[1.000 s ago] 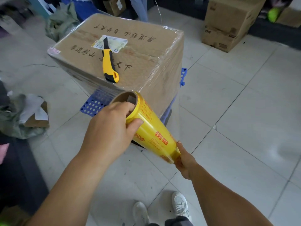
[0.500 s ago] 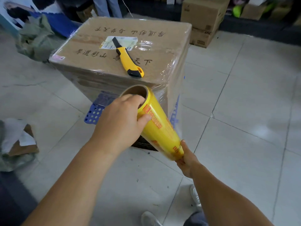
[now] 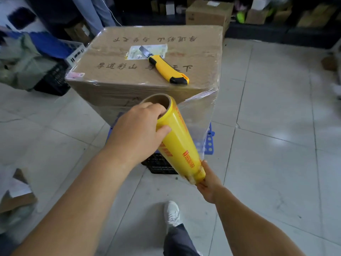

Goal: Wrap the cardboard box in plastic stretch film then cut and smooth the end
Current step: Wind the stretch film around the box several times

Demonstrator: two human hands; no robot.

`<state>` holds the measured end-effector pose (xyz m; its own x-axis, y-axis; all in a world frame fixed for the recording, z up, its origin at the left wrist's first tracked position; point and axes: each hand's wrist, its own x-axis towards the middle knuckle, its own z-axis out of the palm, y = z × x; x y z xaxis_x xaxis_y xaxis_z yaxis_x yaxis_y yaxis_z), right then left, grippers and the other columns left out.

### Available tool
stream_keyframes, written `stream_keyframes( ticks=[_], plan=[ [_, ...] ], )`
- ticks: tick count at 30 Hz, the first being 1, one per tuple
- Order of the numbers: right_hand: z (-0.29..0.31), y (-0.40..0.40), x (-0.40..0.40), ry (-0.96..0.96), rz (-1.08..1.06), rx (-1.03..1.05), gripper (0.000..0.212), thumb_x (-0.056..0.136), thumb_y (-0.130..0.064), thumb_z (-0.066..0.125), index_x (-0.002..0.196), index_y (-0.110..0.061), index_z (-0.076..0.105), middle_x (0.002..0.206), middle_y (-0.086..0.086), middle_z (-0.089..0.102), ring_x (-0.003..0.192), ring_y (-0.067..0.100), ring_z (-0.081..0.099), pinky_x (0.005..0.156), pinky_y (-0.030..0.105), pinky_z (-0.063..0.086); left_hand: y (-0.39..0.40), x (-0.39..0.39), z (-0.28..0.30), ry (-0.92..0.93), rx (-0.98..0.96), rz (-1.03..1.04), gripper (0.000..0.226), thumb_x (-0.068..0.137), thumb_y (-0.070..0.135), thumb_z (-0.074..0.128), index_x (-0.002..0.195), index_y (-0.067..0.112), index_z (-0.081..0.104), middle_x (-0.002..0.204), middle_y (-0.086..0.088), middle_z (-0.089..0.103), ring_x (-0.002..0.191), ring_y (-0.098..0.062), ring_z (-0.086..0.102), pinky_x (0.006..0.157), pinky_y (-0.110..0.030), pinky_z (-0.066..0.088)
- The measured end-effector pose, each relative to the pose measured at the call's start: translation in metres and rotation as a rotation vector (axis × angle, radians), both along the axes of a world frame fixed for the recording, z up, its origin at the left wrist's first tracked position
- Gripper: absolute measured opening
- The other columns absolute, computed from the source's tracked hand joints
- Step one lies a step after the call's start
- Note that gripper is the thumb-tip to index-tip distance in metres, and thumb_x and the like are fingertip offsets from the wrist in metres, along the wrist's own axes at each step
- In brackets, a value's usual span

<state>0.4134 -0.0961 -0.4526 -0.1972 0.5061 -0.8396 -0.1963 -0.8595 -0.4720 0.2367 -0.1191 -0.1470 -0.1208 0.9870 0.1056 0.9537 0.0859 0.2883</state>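
- The box [image 3: 147, 71] is set on a blue crate [image 3: 208, 143] on the floor, so the film can be taken low down its sides.
- Shiny film is already seen over the top and the near right side of the box, so the wrapping looks well along.
- The roll [image 3: 177, 137] is held in front of the box, tilted, with its open end up and toward the box.
- The left hand [image 3: 136, 132] is put at the top end of the roll. Its fingers [image 3: 153, 108] are curled into the open tube and the thumb is pressed on the outside, so the rim is pinched.
- The right hand [image 3: 207, 179] is put under the low end. Its fingers are mostly hidden by the roll, so it cannot be told if they are spread or pressed; the end seems to be cupped.
- The roll is likely held at both ends so that it can turn freely.
- A sheet of film [image 3: 195, 115] is stretched tight from the roll to the right corner of the box. It is kept tight so it sticks flat.
- A yellow knife [image 3: 166, 68] is laid on top of the box, near the right edge. It is likely kept there to be close by for the cut, which is not yet made.
- Care is needed: the knife could be knocked off if the box is bumped.
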Motion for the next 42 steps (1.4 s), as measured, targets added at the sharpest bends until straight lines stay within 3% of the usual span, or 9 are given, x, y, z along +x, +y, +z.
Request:
stream_keyframes(
  ticks=[10,30,31,32,33,34,35,36,42],
  plan=[
    [-0.004,-0.011,-0.065,0.045,-0.163,0.007,0.074,0.075,-0.075,0.051,0.135,-0.032,0.051,0.125,0.0,0.065,0.116,0.018,0.059,0.111,0.034,0.036,0.024,-0.054,-0.005,0.011,-0.024,-0.224,0.027,0.083,0.035,0.058,0.107,0.021,0.058,0.1,0.003,0.058,0.094,-0.015,0.047,0.073,-0.031,0.039],
    [0.004,-0.06,-0.139,-0.053,-0.455,-0.112,0.089,0.082,-0.075,0.04,0.15,-0.019,0.028,0.152,0.008,0.035,0.143,0.025,0.026,0.118,0.034,0.021,0.028,-0.135,-0.005,0.008,0.001,-0.586,0.035,0.086,0.035,0.057,0.116,0.018,0.056,0.109,-0.001,0.059,0.105,-0.02,0.048,0.08,-0.031,0.037],
    [0.004,-0.065,-0.148,-0.049,-0.484,-0.096,0.092,0.075,-0.08,0.044,0.145,-0.021,0.038,0.146,0.008,0.045,0.141,0.026,0.031,0.115,0.034,0.029,0.028,-0.141,-0.005,0.007,0.008,-0.605,0.035,0.086,0.035,0.057,0.117,0.018,0.055,0.11,-0.001,0.058,0.106,-0.02,0.048,0.081,-0.031,0.036],
    [0.005,-0.071,-0.156,-0.042,-0.519,-0.079,0.097,0.065,-0.086,0.048,0.139,-0.022,0.048,0.135,0.009,0.055,0.138,0.033,0.008,0.103,0.031,0.04,0.027,-0.148,-0.005,0.008,0.01,-0.625,0.036,0.086,0.035,0.056,0.118,0.018,0.055,0.112,-0.001,0.058,0.107,-0.02,0.047,0.082,-0.03,0.035],
    [0.004,-0.077,-0.163,-0.045,-0.55,-0.06,0.1,0.057,-0.09,0.05,0.132,-0.023,0.055,0.122,0.01,0.061,0.11,0.009,0.011,0.085,0.026,0.044,0.026,-0.154,-0.005,0.01,0.009,-0.645,0.036,0.086,0.035,0.056,0.119,0.018,0.054,0.112,-0.001,0.058,0.108,-0.02,0.047,0.083,-0.03,0.035],
    [0.005,-0.083,-0.17,-0.055,-0.574,-0.056,0.103,0.054,-0.091,0.051,0.129,-0.022,0.057,0.115,0.013,0.062,0.132,0.02,0.015,0.071,0.022,0.039,0.024,-0.16,-0.006,0.012,0.009,-0.665,0.037,0.086,0.035,0.056,0.119,0.018,0.054,0.113,-0.001,0.058,0.109,-0.019,0.047,0.084,-0.03,0.035],
    [0.003,-0.089,-0.176,-0.063,-0.573,-0.057,0.104,0.053,-0.092,0.051,0.128,-0.021,0.058,0.114,0.015,0.061,0.098,0.007,0.025,0.065,0.021,0.034,0.023,-0.167,-0.006,0.015,0.01,-0.683,0.037,0.086,0.035,0.057,0.119,0.019,0.054,0.112,-0.001,0.058,0.109,-0.02,0.047,0.085,-0.031,0.036],
    [0.005,-0.096,-0.183,-0.078,-0.572,-0.066,0.102,0.055,-0.091,0.05,0.129,-0.021,0.058,0.115,0.012,0.06,0.093,0.015,0.049,0.063,0.02,0.033,0.021,-0.173,-0.006,0.017,0.009,-0.697,0.037,0.086,0.035,0.057,0.119,0.019,0.054,0.112,0.0,0.058,0.108,-0.02,0.048,0.084,-0.032,0.037],
    [0.005,-0.124,-0.225,-0.097,-0.648,-0.106,0.083,0.07,-0.083,0.047,0.128,-0.023,0.054,0.135,0.002,0.052,0.094,0.011,0.049,0.056,0.018,0.032,0.009,-0.206,-0.006,0.018,0.022,-0.725,0.031,0.084,0.035,0.061,0.11,0.019,0.057,0.104,0.0,0.059,0.099,-0.022,0.051,0.072,-0.029,0.033]
  ],
)
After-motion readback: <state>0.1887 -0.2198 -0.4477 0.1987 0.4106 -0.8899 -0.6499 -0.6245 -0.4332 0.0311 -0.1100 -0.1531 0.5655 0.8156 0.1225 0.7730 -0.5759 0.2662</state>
